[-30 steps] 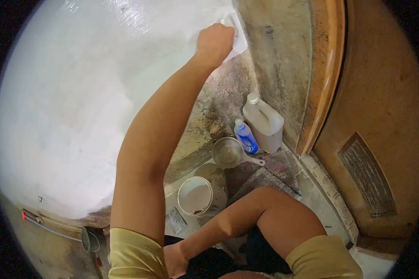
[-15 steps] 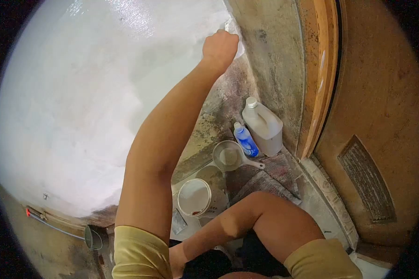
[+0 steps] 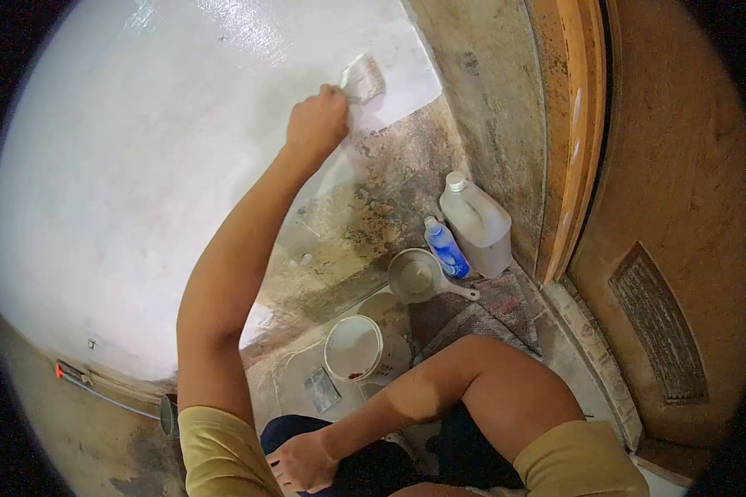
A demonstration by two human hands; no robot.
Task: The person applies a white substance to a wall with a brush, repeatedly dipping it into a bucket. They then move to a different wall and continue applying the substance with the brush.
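My left hand (image 3: pixel 319 124) grips a flat paintbrush (image 3: pixel 363 80) by its handle. The pale bristles lie at the wall, over white paint near the right corner. White paint covers most of the wall (image 3: pixel 124 215); its lower right part is bare, brown and stained. My right hand (image 3: pixel 305 461) lies on my dark-clad knee, holding nothing, its fingers slightly apart. A white bucket (image 3: pixel 381 352) with pale contents stands on the floor between my arms. Beyond it sits a white dipper (image 3: pixel 416 277) with a long handle.
A blue and white bottle (image 3: pixel 448 248) and a translucent jug (image 3: pixel 479 228) stand by the corner. A woven sack (image 3: pixel 493 319) lies below them. A small grey rectangular piece (image 3: pixel 322 389) lies beside the bucket. The wooden frame (image 3: pixel 584 124) rises at right.
My left hand has moved the paintbrush left and down from the corner, exposing white paint there. My right hand has come further into view on my knee.
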